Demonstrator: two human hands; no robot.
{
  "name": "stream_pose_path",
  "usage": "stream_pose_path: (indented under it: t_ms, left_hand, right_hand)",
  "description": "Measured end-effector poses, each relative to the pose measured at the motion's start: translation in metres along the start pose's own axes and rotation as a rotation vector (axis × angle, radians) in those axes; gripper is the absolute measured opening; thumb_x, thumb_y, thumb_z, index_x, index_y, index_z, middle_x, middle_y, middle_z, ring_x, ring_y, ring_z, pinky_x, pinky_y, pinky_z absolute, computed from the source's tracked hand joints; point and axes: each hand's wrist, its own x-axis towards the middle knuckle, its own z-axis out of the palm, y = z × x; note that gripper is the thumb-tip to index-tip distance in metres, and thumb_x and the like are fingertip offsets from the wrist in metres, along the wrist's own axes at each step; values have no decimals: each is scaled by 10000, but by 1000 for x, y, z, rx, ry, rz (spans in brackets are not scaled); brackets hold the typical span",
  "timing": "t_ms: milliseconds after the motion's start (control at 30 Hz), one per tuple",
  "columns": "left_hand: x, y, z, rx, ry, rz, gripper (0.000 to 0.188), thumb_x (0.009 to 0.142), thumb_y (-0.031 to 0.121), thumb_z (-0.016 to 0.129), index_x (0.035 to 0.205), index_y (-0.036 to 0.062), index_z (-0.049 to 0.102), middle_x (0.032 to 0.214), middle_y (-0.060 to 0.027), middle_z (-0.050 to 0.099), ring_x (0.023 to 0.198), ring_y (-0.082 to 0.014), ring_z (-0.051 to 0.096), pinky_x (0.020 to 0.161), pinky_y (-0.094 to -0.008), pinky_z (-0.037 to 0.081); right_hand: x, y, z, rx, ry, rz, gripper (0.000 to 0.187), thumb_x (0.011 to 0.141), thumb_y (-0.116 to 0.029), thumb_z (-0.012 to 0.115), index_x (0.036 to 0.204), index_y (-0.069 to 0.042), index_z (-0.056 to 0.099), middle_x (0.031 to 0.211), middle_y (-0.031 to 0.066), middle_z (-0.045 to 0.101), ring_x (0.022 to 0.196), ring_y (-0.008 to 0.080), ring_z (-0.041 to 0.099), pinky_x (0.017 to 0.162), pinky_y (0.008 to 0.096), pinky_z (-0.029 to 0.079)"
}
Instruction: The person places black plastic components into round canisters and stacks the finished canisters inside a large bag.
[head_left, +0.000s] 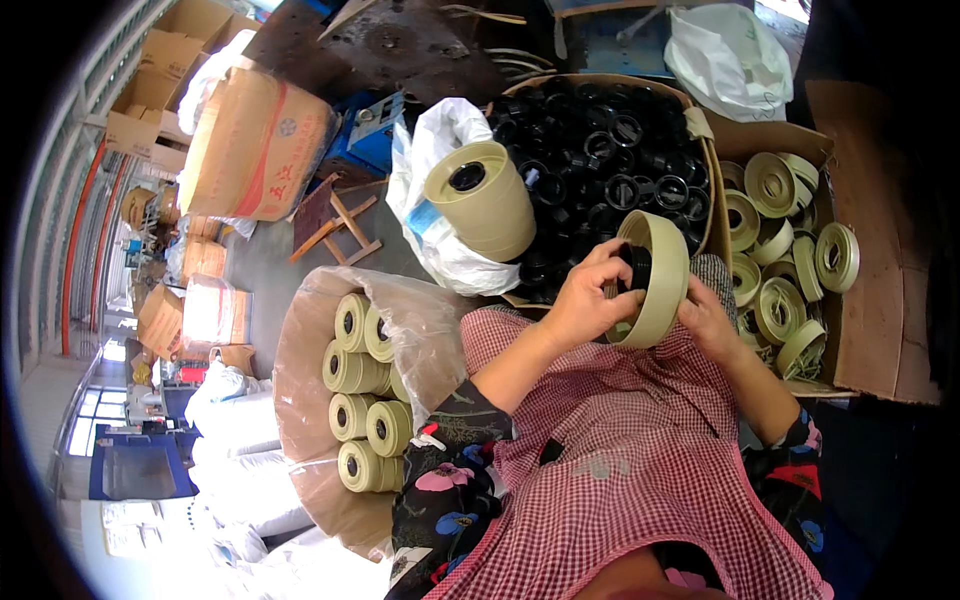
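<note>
My left hand (pixel 585 293) and my right hand (pixel 706 318) both hold a pale beige plastic spool (pixel 657 275) above my lap. The left hand's fingers press a black round insert (pixel 634 268) into the spool's middle. The right hand grips the spool's lower rim from the right. Just behind the spool is a box of black round inserts (pixel 610 150). A stack of finished beige spools (pixel 487 200) stands tilted to the left of that box.
A cardboard box with loose beige spools (pixel 790 250) sits at my right. At my left a plastic-lined box (pixel 300 400) holds stacked spools (pixel 365 400). White bags (pixel 730 55), cardboard boxes (pixel 255 145) and a small wooden stool (pixel 335 225) lie around on the floor.
</note>
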Motion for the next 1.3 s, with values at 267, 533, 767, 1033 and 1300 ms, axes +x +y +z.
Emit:
stream_pose_path:
  t_ms: [267,533,767,1033,1300]
  left_hand:
    - [-18,20,-13,-666,40,-377,502,739,123,753,1160,26,497,1156,-69,542,947,-132,580,829,-303,494]
    - [-11,31,-31,-1105,-339,-682,491,806,240,708,1203,19,521,1061,-62,609,921,-147,608,791,-299,520]
    - [-7,10,-23,-572,-237,-565,480,815,173,688,1209,-21,496,1090,-62,608,932,-145,598,819,-281,490]
    - [0,7,-26,-426,-352,-627,365,843,206,624,1127,-16,565,996,-50,630,860,-119,593,773,-254,485]
    - [16,13,-17,-323,-336,-502,552,860,243,638,1282,-23,400,1102,-82,574,970,-152,559,850,-285,461]
  right_hand:
    - [1,-34,25,-830,-112,-690,675,550,-285,807,1108,-61,500,1378,213,335,1246,409,349,1016,480,304]
    - [-7,-69,30,-1034,-223,-890,734,518,-212,796,1188,-140,505,1283,162,402,1165,413,377,956,508,350]
    - [2,-30,21,-136,-59,3,761,735,-263,738,1324,-49,305,1207,181,428,1069,247,506,797,349,503]
    - [-5,-13,32,-912,288,-294,500,936,-340,431,1245,51,386,1046,235,568,904,353,610,760,420,494]
    - [18,-10,16,301,61,423,456,951,-409,414,1110,7,514,930,176,636,841,252,648,668,347,544]
